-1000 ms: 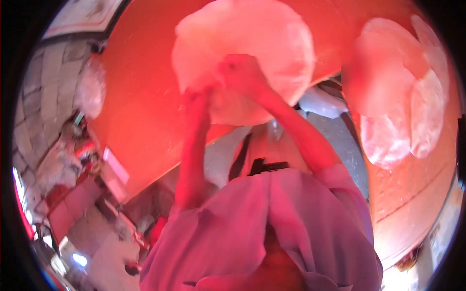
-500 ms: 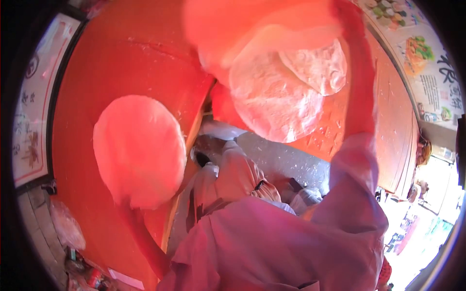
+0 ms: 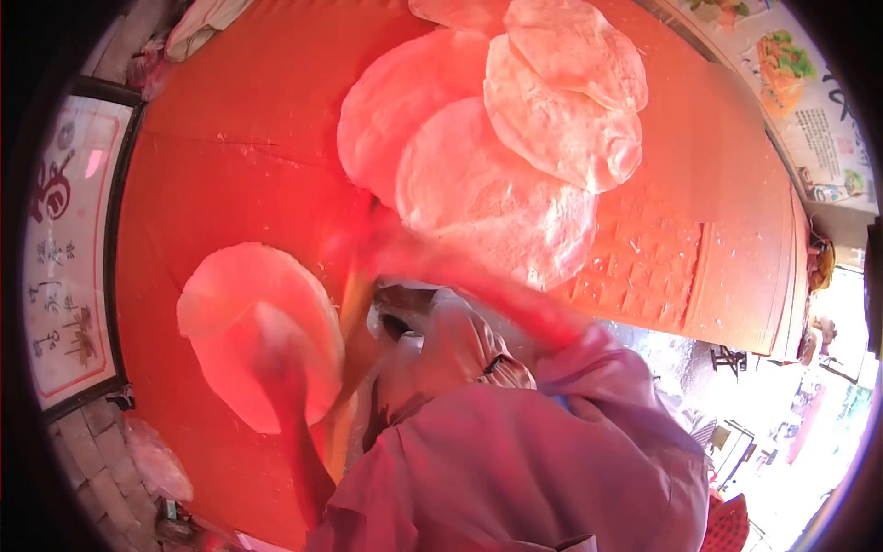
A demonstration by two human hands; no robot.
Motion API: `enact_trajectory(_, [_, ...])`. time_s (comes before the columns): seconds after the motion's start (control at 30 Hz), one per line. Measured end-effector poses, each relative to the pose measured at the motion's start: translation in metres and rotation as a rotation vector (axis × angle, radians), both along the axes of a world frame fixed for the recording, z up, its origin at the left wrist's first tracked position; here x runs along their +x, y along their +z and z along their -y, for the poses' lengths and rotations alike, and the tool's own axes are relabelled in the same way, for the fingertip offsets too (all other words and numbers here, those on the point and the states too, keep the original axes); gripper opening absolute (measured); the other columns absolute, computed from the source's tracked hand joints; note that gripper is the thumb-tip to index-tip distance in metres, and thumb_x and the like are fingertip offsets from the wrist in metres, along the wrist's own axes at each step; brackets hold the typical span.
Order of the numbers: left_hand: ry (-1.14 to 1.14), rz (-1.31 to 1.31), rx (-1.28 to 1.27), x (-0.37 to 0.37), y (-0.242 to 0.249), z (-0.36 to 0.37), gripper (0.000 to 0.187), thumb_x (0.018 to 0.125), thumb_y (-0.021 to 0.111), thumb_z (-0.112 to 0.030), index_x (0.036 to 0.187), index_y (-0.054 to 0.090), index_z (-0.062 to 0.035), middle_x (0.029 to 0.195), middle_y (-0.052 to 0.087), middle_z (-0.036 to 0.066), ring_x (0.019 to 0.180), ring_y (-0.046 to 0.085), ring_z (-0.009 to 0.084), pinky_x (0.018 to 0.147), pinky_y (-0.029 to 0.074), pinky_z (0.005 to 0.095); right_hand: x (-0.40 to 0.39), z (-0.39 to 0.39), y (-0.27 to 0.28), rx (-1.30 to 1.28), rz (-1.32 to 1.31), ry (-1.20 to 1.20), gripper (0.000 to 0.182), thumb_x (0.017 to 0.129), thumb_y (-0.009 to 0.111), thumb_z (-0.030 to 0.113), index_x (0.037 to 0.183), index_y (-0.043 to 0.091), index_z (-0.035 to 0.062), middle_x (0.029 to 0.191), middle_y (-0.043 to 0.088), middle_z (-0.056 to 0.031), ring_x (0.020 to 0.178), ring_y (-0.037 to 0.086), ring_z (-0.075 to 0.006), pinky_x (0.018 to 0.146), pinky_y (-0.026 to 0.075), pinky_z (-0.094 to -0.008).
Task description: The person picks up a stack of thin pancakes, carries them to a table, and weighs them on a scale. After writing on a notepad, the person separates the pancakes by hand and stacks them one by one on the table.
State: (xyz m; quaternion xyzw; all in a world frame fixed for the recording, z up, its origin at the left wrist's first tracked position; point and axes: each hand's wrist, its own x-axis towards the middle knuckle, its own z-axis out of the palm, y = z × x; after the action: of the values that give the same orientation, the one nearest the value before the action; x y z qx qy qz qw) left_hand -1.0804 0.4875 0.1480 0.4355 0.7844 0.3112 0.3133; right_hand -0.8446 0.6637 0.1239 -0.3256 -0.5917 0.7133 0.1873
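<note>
A round, thin flatbread (image 3: 216, 304) lies on the red table to the left. My left hand (image 3: 279, 363) is over its lower part, smeared by motion; a paler rounded patch, perhaps a fold, shows around the hand, and the fingers cannot be made out. My right hand (image 3: 372, 244) is a blur between that flatbread and a spread of several overlapping flatbreads (image 3: 497, 202), its forearm crossing just below them. I see nothing plainly held in it.
The red table (image 3: 212, 184) has a ridged part (image 3: 653, 267) to the right. A framed sign (image 3: 78, 258) borders the left side, and a printed board (image 3: 814, 138) the upper right. A plastic bag (image 3: 158, 460) sits at the lower left.
My right hand has come from the top right down to the middle left. The blurred flatbread at the top has settled among the others. My left hand has moved up over the left flatbread.
</note>
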Motion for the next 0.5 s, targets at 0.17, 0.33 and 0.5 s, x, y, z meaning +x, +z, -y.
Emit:
enact_trajectory(0.17, [-0.129, -0.064, -0.069, 0.056, 0.007, -0.027, 0.03, 0.088, 0.055, -0.013, 0.112, 0.055, 0.0055, 0.091, 0.06, 0.011, 0.08, 0.059, 0.0154, 0.069, 0.048, 0.0256, -0.117, 0.032, -0.033, 0.174, 0.209, 0.03, 0.048, 0.078, 0.063, 0.036, 0.111, 0.06, -0.0001, 0.11, 0.063, -0.0149, 0.101, 0.06, -0.0266, 0.087, 0.046, -0.0373])
enact_trajectory(0.33, [-0.201, -0.228, 0.425, 0.064, 0.029, -0.031, 0.03, 0.087, 0.054, -0.008, 0.115, 0.054, 0.0041, 0.101, 0.061, 0.013, 0.089, 0.062, 0.0207, 0.072, 0.052, 0.0287, -0.092, -0.033, -0.014, 0.13, -0.273, -0.085, 0.025, 0.076, 0.065, 0.021, 0.093, 0.066, 0.002, 0.079, 0.065, -0.0098, 0.076, 0.063, -0.0171, 0.064, 0.049, -0.031])
enact_trajectory(0.5, [-0.118, -0.367, 0.526, 0.074, 0.052, -0.031, 0.031, 0.085, 0.055, -0.002, 0.116, 0.055, 0.0019, 0.108, 0.06, 0.014, 0.094, 0.062, 0.0239, 0.078, 0.053, 0.0334, 0.028, -0.181, 0.046, 0.148, -0.341, -0.416, 0.026, 0.081, 0.06, 0.021, 0.101, 0.065, 0.0044, 0.079, 0.064, -0.0049, 0.068, 0.059, -0.013, 0.058, 0.046, -0.0273])
